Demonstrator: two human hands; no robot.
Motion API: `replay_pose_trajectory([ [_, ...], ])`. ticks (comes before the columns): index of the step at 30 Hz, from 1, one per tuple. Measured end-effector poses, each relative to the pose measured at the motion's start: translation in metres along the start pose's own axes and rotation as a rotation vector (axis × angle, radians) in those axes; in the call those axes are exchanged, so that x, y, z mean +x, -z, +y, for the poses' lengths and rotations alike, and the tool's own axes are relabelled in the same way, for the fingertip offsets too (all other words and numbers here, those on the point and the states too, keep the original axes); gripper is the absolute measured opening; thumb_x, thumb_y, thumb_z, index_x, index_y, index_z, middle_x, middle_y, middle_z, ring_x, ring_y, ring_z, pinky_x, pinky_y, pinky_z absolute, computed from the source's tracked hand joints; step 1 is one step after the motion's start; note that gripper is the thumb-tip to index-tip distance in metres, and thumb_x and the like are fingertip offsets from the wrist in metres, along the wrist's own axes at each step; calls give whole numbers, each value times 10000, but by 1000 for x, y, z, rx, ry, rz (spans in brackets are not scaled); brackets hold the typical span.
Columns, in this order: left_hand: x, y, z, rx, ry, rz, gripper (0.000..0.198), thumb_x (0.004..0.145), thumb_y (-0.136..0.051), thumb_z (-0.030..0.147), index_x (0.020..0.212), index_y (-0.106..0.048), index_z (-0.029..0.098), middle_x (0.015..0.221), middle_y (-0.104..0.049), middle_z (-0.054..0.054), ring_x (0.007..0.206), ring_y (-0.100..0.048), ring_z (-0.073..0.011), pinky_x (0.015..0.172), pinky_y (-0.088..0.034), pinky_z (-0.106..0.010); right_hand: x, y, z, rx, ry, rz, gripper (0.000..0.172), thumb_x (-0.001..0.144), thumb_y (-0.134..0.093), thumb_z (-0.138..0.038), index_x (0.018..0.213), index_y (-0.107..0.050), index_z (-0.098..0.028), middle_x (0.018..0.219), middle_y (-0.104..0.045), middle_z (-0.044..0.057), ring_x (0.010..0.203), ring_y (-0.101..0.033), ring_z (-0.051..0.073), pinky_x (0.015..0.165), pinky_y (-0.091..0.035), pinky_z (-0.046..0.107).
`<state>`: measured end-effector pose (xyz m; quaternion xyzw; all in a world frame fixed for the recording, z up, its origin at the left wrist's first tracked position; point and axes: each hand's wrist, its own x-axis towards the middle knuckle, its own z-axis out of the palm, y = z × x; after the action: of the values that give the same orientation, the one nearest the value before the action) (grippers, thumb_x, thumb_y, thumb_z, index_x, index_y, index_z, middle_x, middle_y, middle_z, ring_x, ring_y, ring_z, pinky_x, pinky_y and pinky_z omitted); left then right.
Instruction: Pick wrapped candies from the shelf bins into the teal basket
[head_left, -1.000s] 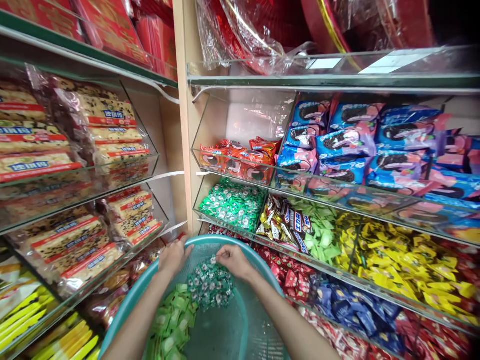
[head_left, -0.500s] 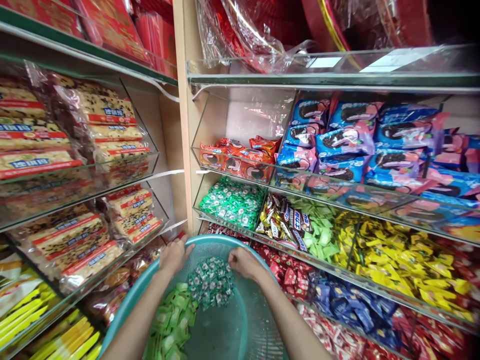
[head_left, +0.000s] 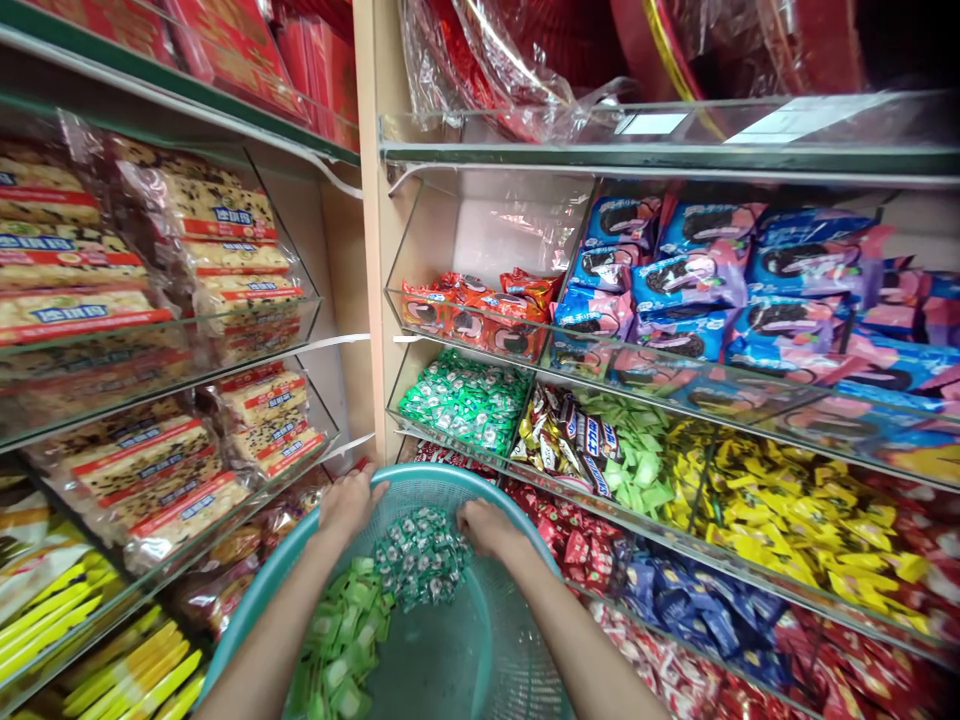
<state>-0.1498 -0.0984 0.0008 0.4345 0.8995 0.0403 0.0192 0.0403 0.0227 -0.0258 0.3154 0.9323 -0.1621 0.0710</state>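
A large teal plastic basket (head_left: 487, 660) stands low in front of me. My left hand (head_left: 351, 505) is wrapped over its far left rim, with the thumb on the inner side. Inside the basket, my right hand (head_left: 486, 527) is curled closed beside a heap of dark green wrapped candies (head_left: 424, 555); whatever its fingers hold, if anything, is hidden. Light green packets (head_left: 341, 635) lie in a pile at the basket's left, partly covered by my left forearm. Part of the basket's floor shows bare.
Behind the basket rise glass-fronted bins of bright green candies (head_left: 465, 405), chocolate bars (head_left: 570, 440), yellow candies (head_left: 817, 530) and blue-wrapped cookies (head_left: 690, 270). Packaged pastries (head_left: 225, 240) fill the left shelves. A wooden post (head_left: 375, 250) parts the two sides.
The view has shifted very slightly. Both hands stay in nearly the same places, and the candies in the basket look the same.
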Motion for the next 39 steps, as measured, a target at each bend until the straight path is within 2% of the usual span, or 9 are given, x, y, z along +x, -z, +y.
replay_pose_trajectory([
  [4,0,0,0,7,3,-5,400,895,-340,431,1153,-539,199,1074,-643,-124,1001,-598,-257,823,-442,-382,1,0,-5,-64,-29,21,262,808,-470,-151,935,-692,-206,1008,-656,65,938,-592,190,758,-404,246],
  [14,1,-2,-1,2,11,3,415,887,-360,432,1192,-521,203,1098,-641,-120,1007,-599,-254,828,-442,-371,1,-6,-12,-188,4,68,381,850,-319,-46,1021,-639,-162,1060,-640,118,1003,-589,203,816,-423,293],
  [19,1,-2,0,-8,5,-5,430,887,-345,443,1193,-525,200,1063,-654,-134,997,-604,-266,804,-446,-371,-6,2,-19,-206,-23,75,388,855,-303,-43,1050,-621,-151,1061,-637,122,1003,-591,212,825,-430,312],
  [23,3,-2,0,-33,-6,-13,422,885,-342,441,1178,-528,202,1036,-666,-135,971,-617,-266,782,-452,-361,-20,25,-35,-218,-3,94,344,848,-355,-67,1032,-635,-145,1053,-643,126,989,-596,221,819,-433,314],
  [27,6,-6,-2,-42,-3,-22,436,886,-327,450,1208,-505,218,1067,-657,-127,971,-618,-266,790,-452,-366,-37,60,-54,-155,113,112,224,842,-487,-240,956,-671,-184,989,-669,91,948,-602,216,781,-429,283],
  [29,8,-9,-4,-45,2,-40,443,888,-314,451,1215,-499,215,1066,-657,-127,992,-610,-270,802,-449,-369,-40,79,-59,-97,176,167,222,842,-503,-326,916,-679,-212,935,-677,64,918,-603,201,757,-418,264],
  [31,8,-12,-6,-44,8,-56,446,889,-307,452,1213,-497,212,1048,-663,-128,996,-608,-272,804,-447,-368,-37,98,-60,-57,191,276,263,878,-442,-354,908,-670,-226,903,-674,49,895,-601,182,744,-403,252],
  [35,8,-13,-6,-39,13,-72,455,888,-300,465,1211,-495,210,1040,-667,-125,982,-612,-280,806,-445,-379,-15,127,-56,-63,-9,501,298,926,-349,-325,1002,-609,-202,952,-647,85,903,-594,188,745,-395,266],
  [39,6,-11,-4,-42,11,-70,455,886,-304,463,1203,-505,204,1038,-666,-132,983,-611,-285,800,-447,-376,8,140,-51,-72,-106,573,262,898,-425,-298,1118,-510,-184,1090,-572,113,973,-577,207,781,-409,293],
])
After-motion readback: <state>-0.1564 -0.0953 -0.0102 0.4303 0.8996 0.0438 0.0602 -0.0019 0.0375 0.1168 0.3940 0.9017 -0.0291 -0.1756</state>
